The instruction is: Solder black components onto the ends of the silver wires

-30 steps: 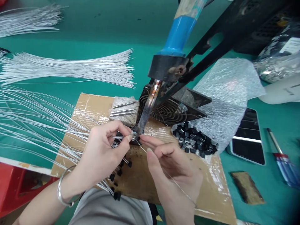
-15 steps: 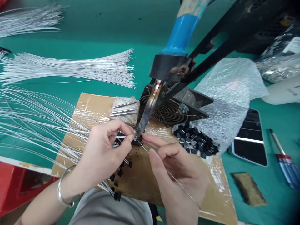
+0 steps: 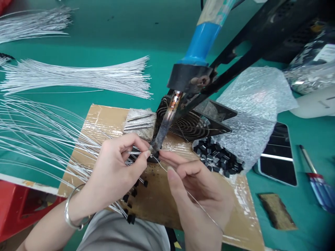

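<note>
My left hand pinches a thin white wire close to the tip of a soldering iron, which is clamped in a black stand and points down. From the right, my right hand holds a thin strand of solder wire between thumb and fingers. The solder's end reaches to the iron's tip. What sits right at the tip, between my fingertips, is too small and covered to make out. Wires with black connectors on their ends lie under my left hand on the cardboard.
Loose black connectors spill from a bubble-wrap bag. A round fan stands behind the iron. Metal rods rest on a grey pad. White wire bundles lie left; a phone, screwdriver and brown sponge lie right.
Both hands stay almost still at the iron's tip, with the wire and solder held as before. The view has shifted very slightly.
</note>
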The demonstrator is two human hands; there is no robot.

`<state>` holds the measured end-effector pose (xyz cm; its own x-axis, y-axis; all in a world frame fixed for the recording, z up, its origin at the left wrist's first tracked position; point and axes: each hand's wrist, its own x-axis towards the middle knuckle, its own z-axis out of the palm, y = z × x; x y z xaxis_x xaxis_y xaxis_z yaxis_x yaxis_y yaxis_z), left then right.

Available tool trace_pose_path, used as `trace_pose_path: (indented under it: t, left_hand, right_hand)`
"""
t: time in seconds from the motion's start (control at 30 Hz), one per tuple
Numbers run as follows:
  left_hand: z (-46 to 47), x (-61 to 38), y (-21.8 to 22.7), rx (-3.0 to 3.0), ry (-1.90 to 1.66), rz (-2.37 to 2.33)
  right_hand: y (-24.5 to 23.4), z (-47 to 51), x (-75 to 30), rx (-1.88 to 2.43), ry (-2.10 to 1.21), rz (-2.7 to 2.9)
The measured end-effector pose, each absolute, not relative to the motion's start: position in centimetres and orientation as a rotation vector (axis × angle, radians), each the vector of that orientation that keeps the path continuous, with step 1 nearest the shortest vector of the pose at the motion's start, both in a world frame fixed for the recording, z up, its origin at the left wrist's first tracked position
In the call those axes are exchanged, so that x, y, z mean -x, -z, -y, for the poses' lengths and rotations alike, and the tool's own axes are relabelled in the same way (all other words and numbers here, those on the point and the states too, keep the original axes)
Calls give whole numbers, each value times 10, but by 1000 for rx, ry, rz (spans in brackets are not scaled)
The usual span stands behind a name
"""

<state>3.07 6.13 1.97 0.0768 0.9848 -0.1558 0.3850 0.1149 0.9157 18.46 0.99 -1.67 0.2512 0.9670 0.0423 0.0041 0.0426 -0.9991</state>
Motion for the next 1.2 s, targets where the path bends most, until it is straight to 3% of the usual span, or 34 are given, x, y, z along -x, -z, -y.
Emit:
trace_pose_path:
  t: [1.2]
  left_hand:
    - [-60,-31,-19,-1479,-837,-1490]
  right_hand:
    - [16,-9,-179,1334,-919,1069]
